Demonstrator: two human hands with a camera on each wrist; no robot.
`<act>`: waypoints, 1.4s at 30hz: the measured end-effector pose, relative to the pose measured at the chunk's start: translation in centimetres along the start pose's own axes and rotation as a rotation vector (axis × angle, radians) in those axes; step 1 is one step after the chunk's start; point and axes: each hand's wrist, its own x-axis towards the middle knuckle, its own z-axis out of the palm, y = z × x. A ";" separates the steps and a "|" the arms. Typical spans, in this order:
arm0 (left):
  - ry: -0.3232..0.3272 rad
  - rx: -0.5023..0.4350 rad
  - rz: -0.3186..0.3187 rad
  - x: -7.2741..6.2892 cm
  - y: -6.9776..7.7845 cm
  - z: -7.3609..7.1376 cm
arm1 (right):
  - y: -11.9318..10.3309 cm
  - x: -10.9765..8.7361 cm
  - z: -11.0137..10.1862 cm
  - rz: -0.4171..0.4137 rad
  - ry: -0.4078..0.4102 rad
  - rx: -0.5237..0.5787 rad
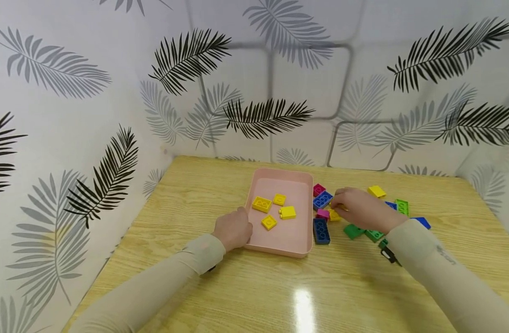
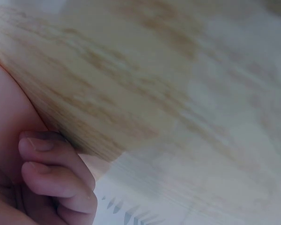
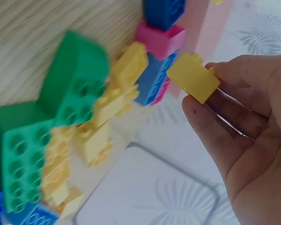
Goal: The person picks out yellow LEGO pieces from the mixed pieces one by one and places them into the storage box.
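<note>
My left hand [image 1: 232,229] grips the left edge of a pink tray [image 1: 288,238]. In the left wrist view its curled fingers [image 2: 61,183] lie against the tray's pink wall [image 2: 11,103]. Several yellow toy bricks [image 1: 287,212] lie spread inside the tray. To the tray's right, my right hand [image 1: 364,208] hovers over a pile of mixed bricks. The right wrist view shows it pinching a small yellow brick [image 3: 194,77] between thumb and fingers. More yellow bricks [image 3: 105,110] lie in the pile behind it, near a pink brick [image 3: 160,40].
Blue bricks [image 1: 321,231] and a magenta brick [image 1: 319,189] lie close along the tray's right wall. Farther right are green bricks [image 1: 354,231], a light green brick [image 1: 402,206] and a yellow brick [image 1: 376,191]. A leaf-patterned wall covering [image 1: 246,152] borders the wooden table [image 1: 196,185].
</note>
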 end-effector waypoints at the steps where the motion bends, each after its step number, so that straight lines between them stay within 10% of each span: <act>1: -0.001 0.002 0.000 0.0 0.0 0.0 | -0.4 0.2 -0.1 0.003 -0.003 -0.003; 19: 0.001 -0.027 0.013 -0.1 -0.1 -0.1 | -4.9 4.4 -0.1 -0.131 -0.019 -0.022; 42: -0.017 -0.026 0.000 0.1 -0.2 -0.1 | -8.3 7.9 2.4 -0.094 -0.283 0.022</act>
